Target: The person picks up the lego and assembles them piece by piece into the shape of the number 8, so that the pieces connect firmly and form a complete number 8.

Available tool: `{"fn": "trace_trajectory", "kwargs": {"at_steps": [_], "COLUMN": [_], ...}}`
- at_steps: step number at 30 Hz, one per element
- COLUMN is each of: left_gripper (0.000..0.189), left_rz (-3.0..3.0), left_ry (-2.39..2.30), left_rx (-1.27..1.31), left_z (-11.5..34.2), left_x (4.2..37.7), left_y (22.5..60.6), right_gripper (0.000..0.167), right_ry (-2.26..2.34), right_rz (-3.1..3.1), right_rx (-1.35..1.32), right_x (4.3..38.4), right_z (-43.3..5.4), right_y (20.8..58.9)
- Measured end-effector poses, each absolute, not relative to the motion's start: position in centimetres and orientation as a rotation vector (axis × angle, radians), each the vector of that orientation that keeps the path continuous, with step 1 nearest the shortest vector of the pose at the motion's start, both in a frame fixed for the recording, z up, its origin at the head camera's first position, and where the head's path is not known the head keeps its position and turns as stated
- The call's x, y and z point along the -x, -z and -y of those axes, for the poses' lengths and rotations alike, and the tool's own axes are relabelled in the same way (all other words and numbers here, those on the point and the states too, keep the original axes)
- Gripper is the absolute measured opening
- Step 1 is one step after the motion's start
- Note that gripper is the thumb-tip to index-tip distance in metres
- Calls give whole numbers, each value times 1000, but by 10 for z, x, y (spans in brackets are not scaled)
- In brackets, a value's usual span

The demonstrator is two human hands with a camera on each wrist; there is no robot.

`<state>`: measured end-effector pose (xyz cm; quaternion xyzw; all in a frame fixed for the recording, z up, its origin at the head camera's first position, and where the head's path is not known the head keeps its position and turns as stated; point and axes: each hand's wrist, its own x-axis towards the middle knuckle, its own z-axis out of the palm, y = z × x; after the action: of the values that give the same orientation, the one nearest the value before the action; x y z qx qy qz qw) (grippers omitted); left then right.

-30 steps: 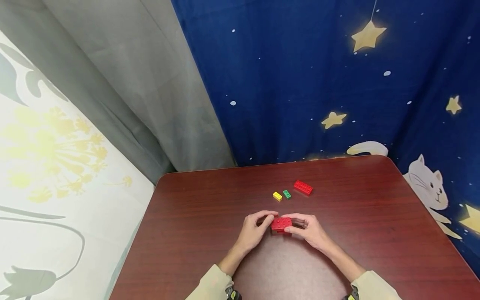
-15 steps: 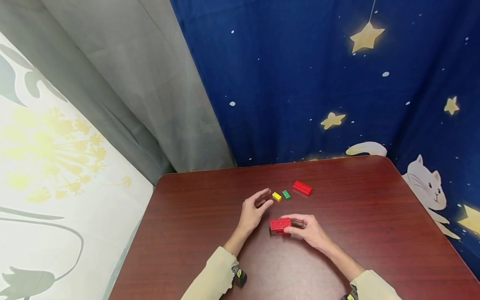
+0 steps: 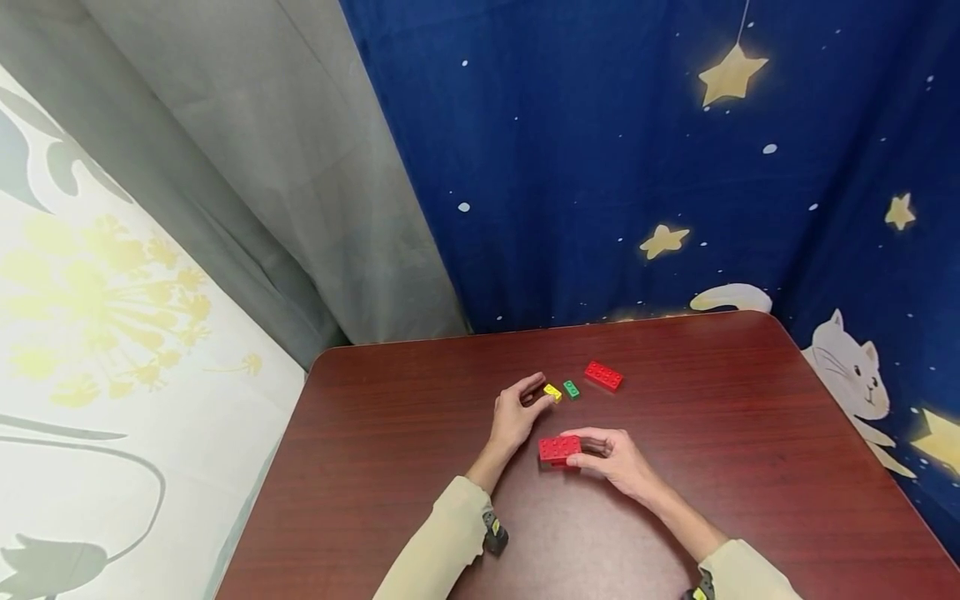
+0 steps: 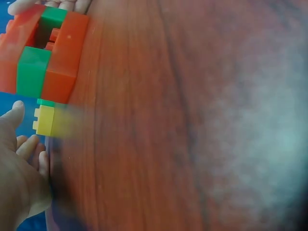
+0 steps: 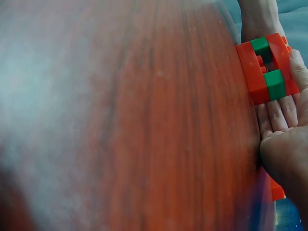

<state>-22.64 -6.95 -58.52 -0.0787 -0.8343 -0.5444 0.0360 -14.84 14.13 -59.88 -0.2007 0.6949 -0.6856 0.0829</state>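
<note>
My right hand [image 3: 618,458] grips a block [image 3: 558,448] built of toy bricks, thumb on the near side and fingers behind it. In the right wrist view the block shows two red bricks joined by two green ones, with a gap between the green ones. My left hand [image 3: 513,414] reaches to a small yellow brick [image 3: 553,390], thumb and fingers spread around its left end. The yellow brick lies on the table; in the left wrist view it shows its studs [image 4: 36,119] toward the hand. A small green brick [image 3: 572,389] lies just right of it.
A loose long red brick [image 3: 603,375] lies on the brown table [image 3: 375,467], beyond the small green one. The table's far edge meets a grey curtain [image 3: 247,167] and a blue curtain [image 3: 562,167] with stars. A dark wrist camera [image 3: 496,533] sits on the left sleeve.
My left hand has let go of the built block and moved forward to the yellow brick. The right hand stays in place, holding the block.
</note>
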Motion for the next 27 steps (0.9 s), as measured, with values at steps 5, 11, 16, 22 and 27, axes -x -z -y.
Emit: {"fn": "trace_trajectory", "kwargs": {"at_steps": [5, 11, 16, 22, 27], "left_gripper": [50, 46, 45, 44, 44], "left_rz": [2649, 2667, 2682, 2700, 2705], "left_ry": [1502, 1382, 1334, 1264, 1232], "left_rx": [230, 237, 225, 223, 213], "left_z": [64, 60, 59, 57, 56], "left_x": [227, 224, 225, 225, 225], "left_y": [585, 585, 587, 589, 589], "right_gripper": [37, 37, 38, 38, 38], "right_ry": [2044, 2041, 2051, 2044, 2030], "right_rz": [-2083, -2093, -2078, -2108, -2127], "right_rx": [603, 578, 568, 566, 553], "right_x": [149, 148, 146, 146, 145], "right_z": [-141, -141, -140, -140, -140], "right_y": [598, 598, 598, 597, 597]}}
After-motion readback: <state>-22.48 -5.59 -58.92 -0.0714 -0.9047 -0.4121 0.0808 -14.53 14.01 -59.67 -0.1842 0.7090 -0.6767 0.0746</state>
